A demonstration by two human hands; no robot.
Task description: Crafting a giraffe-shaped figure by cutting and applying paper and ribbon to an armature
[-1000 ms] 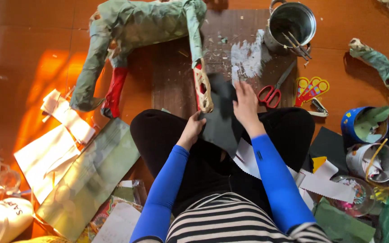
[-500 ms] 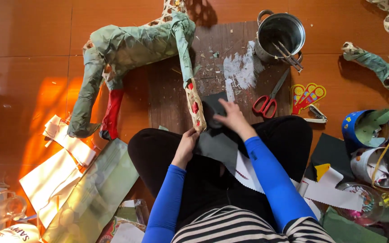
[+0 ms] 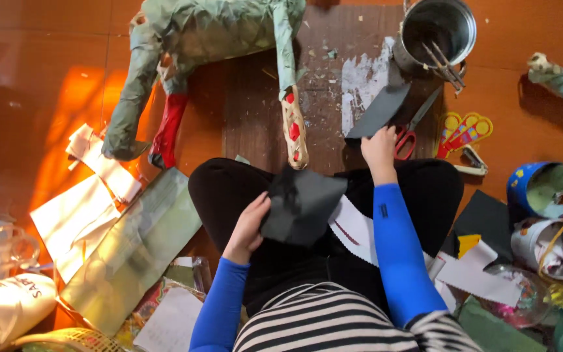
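the work in hand is papering a green papier-mâché animal figure (image 3: 203, 32) that is lying across the far left corner of the dark wooden board (image 3: 255, 117), and it is looking only partly done. the body and most of the legs are already wearing a green paper skin, but one leg near the board's left edge is showing bare red (image 3: 167, 127), and the leg reaching toward the board's near edge is ending in an uncovered woven tan and red foot (image 3: 293, 127). dried white paste (image 3: 363, 81) is smeared toward the board's far right corner, so gluing appears to be under way there.

the black paper is now in two pieces. the left hand (image 3: 247, 225) is curling loosely round the edge of the larger dark grey-black paper sheet (image 3: 302, 203), thumb on top and fingers beneath, holding it over the lap just short of the board's near edge. the right hand (image 3: 379, 145) is pinching the lower end of a narrower black paper strip (image 3: 380, 109), fingers closed on it, lifting it above the board's right edge, just beside the red-handled scissors (image 3: 412, 127) that are lying open there. a steel pot holding brushes (image 3: 439, 29) is standing at the board's far right corner. neither black piece is touching the figure yet, so covering the bare legs seems to be what is left.
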